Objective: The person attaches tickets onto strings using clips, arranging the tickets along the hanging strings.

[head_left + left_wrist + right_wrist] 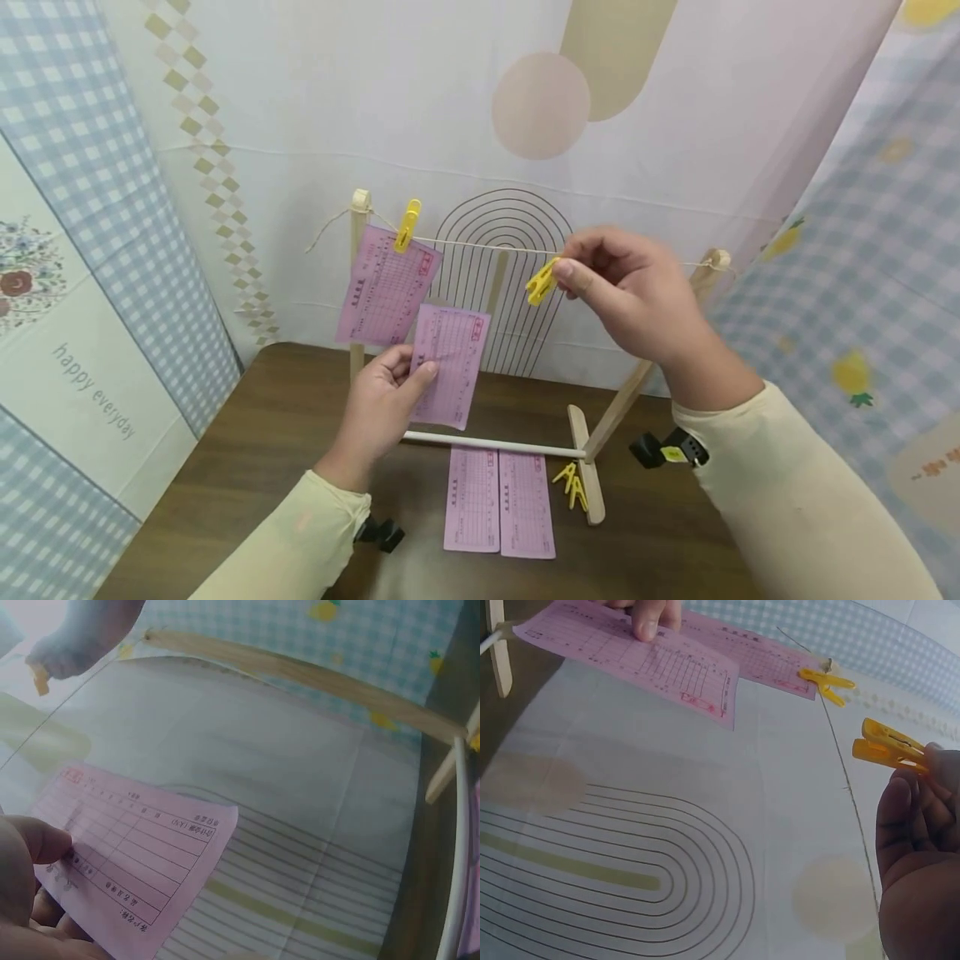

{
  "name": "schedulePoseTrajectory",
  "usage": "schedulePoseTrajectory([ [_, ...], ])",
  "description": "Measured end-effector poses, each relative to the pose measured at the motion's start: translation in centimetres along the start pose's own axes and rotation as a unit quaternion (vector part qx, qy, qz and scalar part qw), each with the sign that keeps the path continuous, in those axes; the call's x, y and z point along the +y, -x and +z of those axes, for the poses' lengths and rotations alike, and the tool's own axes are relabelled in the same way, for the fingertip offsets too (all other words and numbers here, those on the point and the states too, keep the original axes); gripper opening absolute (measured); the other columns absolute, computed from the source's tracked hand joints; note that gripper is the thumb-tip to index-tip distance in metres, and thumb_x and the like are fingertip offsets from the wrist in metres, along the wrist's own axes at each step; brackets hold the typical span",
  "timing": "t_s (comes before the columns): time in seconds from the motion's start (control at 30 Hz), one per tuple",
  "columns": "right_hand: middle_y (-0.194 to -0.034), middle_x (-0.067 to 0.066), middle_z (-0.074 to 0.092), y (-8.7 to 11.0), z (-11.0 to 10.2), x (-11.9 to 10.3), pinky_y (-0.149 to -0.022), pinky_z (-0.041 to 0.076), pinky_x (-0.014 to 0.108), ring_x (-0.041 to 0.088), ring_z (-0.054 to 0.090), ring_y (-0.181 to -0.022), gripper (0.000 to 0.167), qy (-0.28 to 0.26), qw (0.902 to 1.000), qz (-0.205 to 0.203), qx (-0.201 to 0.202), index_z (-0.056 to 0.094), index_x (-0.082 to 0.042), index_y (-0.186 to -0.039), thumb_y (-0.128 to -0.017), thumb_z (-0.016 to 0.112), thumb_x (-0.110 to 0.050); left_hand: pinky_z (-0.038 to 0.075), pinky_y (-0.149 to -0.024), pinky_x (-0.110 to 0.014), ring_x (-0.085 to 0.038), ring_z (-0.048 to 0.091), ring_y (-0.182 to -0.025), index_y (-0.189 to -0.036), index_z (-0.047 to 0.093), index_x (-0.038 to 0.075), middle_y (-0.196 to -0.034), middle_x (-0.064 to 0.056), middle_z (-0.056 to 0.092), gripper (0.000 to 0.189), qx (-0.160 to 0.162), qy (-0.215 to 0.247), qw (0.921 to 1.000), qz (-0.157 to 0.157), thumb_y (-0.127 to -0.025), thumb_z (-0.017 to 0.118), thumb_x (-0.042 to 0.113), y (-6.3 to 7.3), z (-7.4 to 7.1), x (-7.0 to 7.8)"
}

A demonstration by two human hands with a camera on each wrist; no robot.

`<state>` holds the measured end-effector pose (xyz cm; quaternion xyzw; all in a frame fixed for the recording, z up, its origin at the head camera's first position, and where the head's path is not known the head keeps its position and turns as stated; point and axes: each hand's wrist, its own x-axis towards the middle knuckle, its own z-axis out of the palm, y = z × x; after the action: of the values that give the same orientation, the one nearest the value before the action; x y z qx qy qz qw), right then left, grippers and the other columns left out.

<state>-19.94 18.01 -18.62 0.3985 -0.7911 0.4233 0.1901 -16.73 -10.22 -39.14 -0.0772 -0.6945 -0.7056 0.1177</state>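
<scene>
My left hand [384, 398] pinches a pink printed slip [452, 367] by its left edge, thumb in front, below the string. In the left wrist view the thumb presses on that slip [142, 855]. My right hand [630, 287] pinches a yellow clothespin [543, 282] by its handle end, close to the string [487, 245]. The right wrist view shows this clothespin [889, 746] with nothing between its tips. A second pink slip [386, 287] hangs at the string's left end under another yellow clothespin [407, 225].
A wooden rack holds the string between its left post [358, 250] and right post [637, 367], with a white bar [495, 444] low down. Two pink slips [472, 500] lie side by side on the brown table [292, 417]. Yellow clothespins [573, 486] lie by the rack's right foot [591, 492].
</scene>
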Motion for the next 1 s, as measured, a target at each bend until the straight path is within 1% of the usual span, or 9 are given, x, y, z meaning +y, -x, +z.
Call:
schedulePoseTrajectory([
  [0.13,-0.088,0.004,0.073,-2.0,-0.2,-1.0,-0.066,0.056,0.022,0.017,0.068,-0.076,0.009,0.047,0.9989,0.005,-0.008,0.078,-0.003,-0.107,-0.109,0.074,-0.011,0.07,-0.086,-0.037,-0.026,0.083,-0.106,-0.131,0.075,0.006,-0.124,-0.017,0.083,0.027,0.007,0.02,0.9998,0.001,-0.111,0.075,0.023,-0.6,0.8,0.4],
  [0.23,-0.088,0.004,0.073,-3.4,-0.2,-1.7,-0.064,0.053,0.023,0.018,0.068,-0.076,0.011,0.064,0.9978,0.015,-0.011,0.078,-0.005,-0.107,-0.109,0.075,-0.016,0.07,-0.087,-0.038,-0.027,0.083,-0.106,-0.133,0.075,0.006,-0.123,-0.017,0.083,0.028,0.008,0.027,0.9996,-0.002,-0.112,0.073,0.024,-0.9,1.4,0.9],
  [0.3,-0.088,0.004,0.073,-4.3,-0.3,-2.2,-0.063,0.051,0.023,0.018,0.067,-0.075,0.012,0.077,0.9966,0.027,-0.015,0.078,-0.007,-0.107,-0.11,0.076,-0.019,0.07,-0.088,-0.038,-0.027,0.083,-0.107,-0.133,0.075,0.007,-0.122,-0.016,0.083,0.028,0.011,0.031,0.9994,-0.008,-0.113,0.071,0.026,-1.1,1.7,1.2],
  [0.47,-0.089,0.005,0.073,-6.0,0.0,-3.2,-0.065,0.052,0.025,0.019,0.067,-0.075,0.013,0.098,0.9929,0.062,-0.029,0.078,-0.012,-0.107,-0.11,0.075,-0.024,0.068,-0.091,-0.037,-0.025,0.079,-0.109,-0.133,0.075,0.007,-0.121,-0.015,0.081,0.029,0.022,0.042,0.9987,-0.018,-0.114,0.068,0.028,-1.4,2.4,2.0],
  [0.63,-0.089,0.004,0.077,-7.4,0.3,-3.8,-0.067,0.056,0.025,0.019,0.071,-0.078,0.015,0.124,0.9865,0.096,-0.046,0.08,-0.015,-0.109,-0.11,0.075,-0.03,0.066,-0.087,-0.034,-0.026,0.076,-0.106,-0.134,0.075,0.007,-0.119,-0.014,0.077,0.031,0.025,0.047,0.9986,-0.009,-0.115,0.065,0.03,-1.9,2.8,3.1],
  [0.77,-0.089,0.005,0.078,-8.4,0.4,-4.2,-0.068,0.058,0.027,0.023,0.073,-0.079,0.018,0.134,0.9814,0.123,-0.06,0.081,-0.015,-0.109,-0.11,0.076,-0.032,0.065,-0.085,-0.033,-0.025,0.075,-0.103,-0.133,0.076,0.008,-0.116,-0.014,0.077,0.03,0.031,0.035,0.9989,0.009,-0.115,0.064,0.029,-2.4,3.3,3.6],
  [0.87,-0.089,0.005,0.078,-8.8,0.6,-4.4,-0.068,0.058,0.027,0.023,0.073,-0.078,0.017,0.137,0.9791,0.134,-0.068,0.082,-0.015,-0.109,-0.11,0.076,-0.031,0.064,-0.083,-0.031,-0.023,0.074,-0.102,-0.132,0.077,0.009,-0.114,-0.013,0.078,0.029,0.038,0.03,0.9987,0.017,-0.115,0.064,0.028,-2.7,3.7,4.0],
  [1.0,-0.086,0.005,0.076,-9.1,0.9,-4.5,-0.067,0.057,0.027,0.021,0.071,-0.075,0.015,0.136,0.9779,0.141,-0.075,0.083,-0.015,-0.108,-0.109,0.076,-0.028,0.062,-0.079,-0.029,-0.021,0.072,-0.099,-0.131,0.077,0.01,-0.111,-0.01,0.076,0.028,0.047,0.043,0.9978,0.015,-0.116,0.064,0.029,-3.0,4.2,4.4],
])
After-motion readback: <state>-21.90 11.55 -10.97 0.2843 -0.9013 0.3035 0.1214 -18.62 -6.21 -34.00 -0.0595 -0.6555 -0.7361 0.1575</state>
